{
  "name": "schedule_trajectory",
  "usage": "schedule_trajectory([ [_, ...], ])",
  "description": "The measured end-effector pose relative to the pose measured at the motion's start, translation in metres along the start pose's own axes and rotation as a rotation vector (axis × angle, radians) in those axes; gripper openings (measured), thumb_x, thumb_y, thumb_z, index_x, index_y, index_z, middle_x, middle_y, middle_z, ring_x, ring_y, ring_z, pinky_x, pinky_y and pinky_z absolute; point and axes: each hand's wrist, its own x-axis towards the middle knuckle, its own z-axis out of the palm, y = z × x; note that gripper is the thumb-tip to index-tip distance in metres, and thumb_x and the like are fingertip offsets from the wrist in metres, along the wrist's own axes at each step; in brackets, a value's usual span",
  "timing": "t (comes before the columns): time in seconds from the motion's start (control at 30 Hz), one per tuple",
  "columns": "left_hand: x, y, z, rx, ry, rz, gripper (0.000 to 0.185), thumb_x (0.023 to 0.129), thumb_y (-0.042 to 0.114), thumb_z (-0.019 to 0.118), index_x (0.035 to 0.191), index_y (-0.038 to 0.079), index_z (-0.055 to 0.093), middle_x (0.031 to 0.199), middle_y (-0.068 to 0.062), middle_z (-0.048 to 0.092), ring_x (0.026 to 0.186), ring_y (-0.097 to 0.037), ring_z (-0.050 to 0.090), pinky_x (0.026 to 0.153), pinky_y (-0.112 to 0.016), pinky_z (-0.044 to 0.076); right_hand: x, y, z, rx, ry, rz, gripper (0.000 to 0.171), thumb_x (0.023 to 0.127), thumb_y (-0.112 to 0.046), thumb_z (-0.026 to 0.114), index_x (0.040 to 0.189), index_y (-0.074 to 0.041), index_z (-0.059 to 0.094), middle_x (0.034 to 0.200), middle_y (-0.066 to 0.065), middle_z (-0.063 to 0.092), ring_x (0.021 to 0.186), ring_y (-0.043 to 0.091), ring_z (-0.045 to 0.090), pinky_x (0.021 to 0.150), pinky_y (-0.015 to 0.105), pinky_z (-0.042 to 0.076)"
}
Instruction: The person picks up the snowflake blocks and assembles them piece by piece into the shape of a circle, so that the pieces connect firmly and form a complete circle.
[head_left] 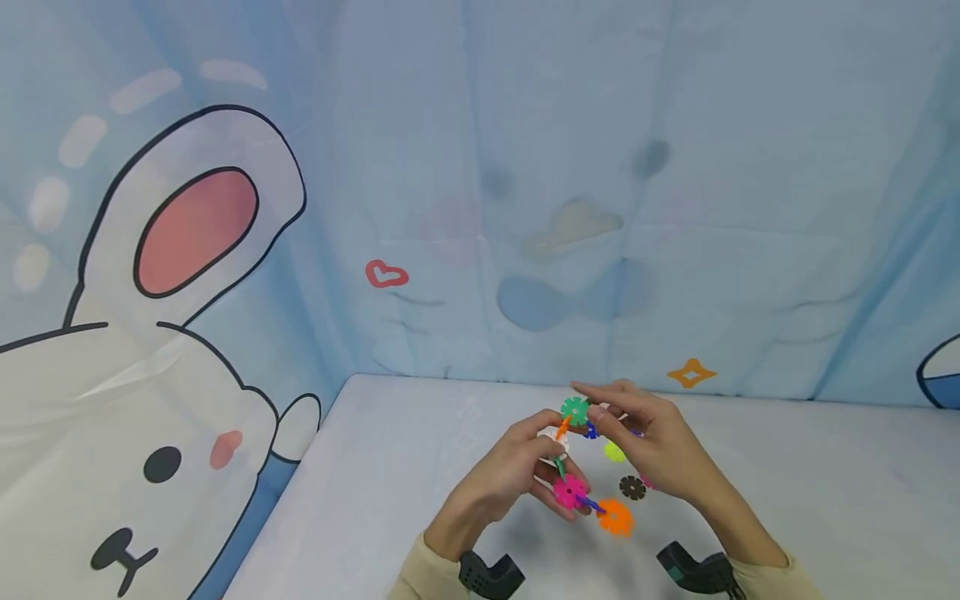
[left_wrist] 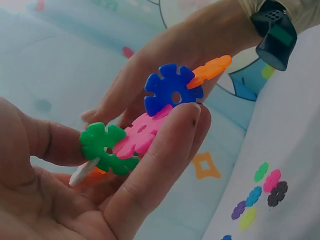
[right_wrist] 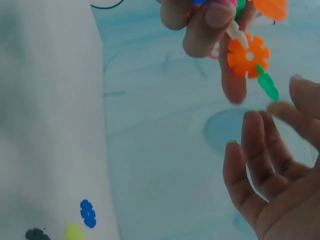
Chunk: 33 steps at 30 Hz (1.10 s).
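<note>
My left hand (head_left: 517, 462) holds a chain of notched plastic flower discs, slotted edge to edge. From the lower end in the head view, it runs through an orange disc (head_left: 616, 517), a blue one (left_wrist: 172, 90), a pink one (left_wrist: 145, 131), a green one (left_wrist: 100, 140), a white one (left_wrist: 82, 172) and another orange one (right_wrist: 245, 57) to a green disc (right_wrist: 268, 85) at the upper end. Fingers and thumb of that hand grip the chain's middle. My right hand (head_left: 660, 437) has its fingers extended and spread, the fingertips right by the end green disc.
Several loose discs lie on the white table (head_left: 420, 467) beneath the hands, among them a black one (head_left: 632, 487), a yellow one (head_left: 615, 452), a blue one (right_wrist: 88, 214) and a pink one (left_wrist: 272, 180). A printed blue curtain (head_left: 555, 167) hangs behind the table.
</note>
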Motion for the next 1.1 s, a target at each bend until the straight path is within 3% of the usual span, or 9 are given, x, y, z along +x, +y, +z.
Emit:
schedule_trajectory([
  [0.17,0.001,0.0,-0.014,-0.025,0.082,0.024,0.03,0.102,0.009,0.043,0.127,0.003,0.058,0.088,-0.013,0.075,0.072,-0.027,0.079,0.064,-0.051,0.066,0.002,0.02,0.005,-0.158,0.026,0.108,0.043,0.109,-0.023,0.06,0.151,-0.014,0.059,0.124,0.008,0.071,0.101,0.02,0.071,0.083,0.027,0.061],
  [0.23,0.001,0.0,-0.021,-0.044,0.099,0.039,0.032,0.101,0.007,0.042,0.129,0.003,0.056,0.087,-0.012,0.075,0.07,-0.025,0.078,0.064,-0.051,0.066,0.001,0.034,0.01,-0.232,0.007,0.122,0.045,0.108,-0.023,0.063,0.149,-0.007,0.059,0.129,0.016,0.07,0.11,0.03,0.069,0.09,0.039,0.063],
  [0.3,0.001,-0.001,-0.027,-0.061,0.104,0.057,0.039,0.101,0.006,0.04,0.137,0.006,0.053,0.088,-0.012,0.075,0.069,-0.024,0.078,0.063,-0.051,0.066,-0.001,0.049,0.018,-0.317,-0.035,0.125,0.049,0.106,-0.023,0.065,0.149,-0.002,0.057,0.138,0.023,0.065,0.122,0.042,0.063,0.1,0.055,0.059],
  [0.4,0.001,-0.002,-0.033,-0.079,0.104,0.08,0.047,0.102,0.005,0.038,0.145,0.011,0.052,0.088,-0.01,0.074,0.07,-0.025,0.077,0.061,-0.051,0.066,-0.005,0.067,0.032,-0.439,-0.128,0.122,0.054,0.102,-0.02,0.069,0.15,0.0,0.056,0.152,0.029,0.054,0.138,0.057,0.048,0.107,0.079,0.043],
  [0.53,0.003,-0.003,-0.033,-0.089,0.088,0.087,0.044,0.1,0.004,0.035,0.14,0.003,0.053,0.086,-0.008,0.073,0.069,-0.023,0.076,0.06,-0.049,0.066,-0.011,0.083,0.048,-0.553,-0.267,0.167,0.054,0.099,-0.016,0.071,0.15,-0.005,0.058,0.16,0.024,0.05,0.148,0.06,0.037,0.108,0.084,0.036],
  [0.67,0.005,-0.005,-0.03,-0.113,0.058,0.087,0.035,0.1,0.007,0.033,0.127,0.001,0.054,0.083,-0.005,0.071,0.065,-0.021,0.073,0.058,-0.048,0.066,-0.013,0.088,0.051,-0.581,-0.318,0.19,0.047,0.096,-0.012,0.075,0.141,-0.005,0.067,0.152,0.021,0.059,0.145,0.059,0.042,0.107,0.082,0.04],
  [0.87,0.007,-0.007,-0.024,-0.143,0.038,0.088,0.034,0.11,0.031,0.031,0.118,0.007,0.054,0.08,-0.003,0.071,0.061,-0.019,0.074,0.052,-0.039,0.064,-0.009,0.085,0.046,-0.562,-0.236,0.198,0.021,0.089,-0.007,0.082,0.11,-0.009,0.08,0.12,0.011,0.076,0.118,0.041,0.06,0.096,0.066,0.054],
  [0.97,0.009,-0.01,-0.021,-0.146,0.054,0.082,0.042,0.113,0.041,0.03,0.113,0.008,0.055,0.077,-0.003,0.072,0.058,-0.017,0.074,0.049,-0.035,0.062,-0.008,0.085,0.044,-0.551,-0.231,0.228,0.016,0.088,-0.003,0.083,0.101,-0.01,0.081,0.106,0.007,0.076,0.104,0.033,0.061,0.092,0.057,0.057],
  [1.1,0.011,-0.013,-0.015,-0.145,0.105,0.092,0.041,0.114,0.039,0.032,0.107,0.007,0.056,0.072,-0.003,0.071,0.055,-0.014,0.071,0.045,-0.033,0.06,-0.007,0.085,0.043,-0.525,-0.248,0.287,0.018,0.086,-0.004,0.085,0.102,-0.009,0.079,0.096,0.003,0.071,0.093,0.025,0.058,0.087,0.049,0.059],
])
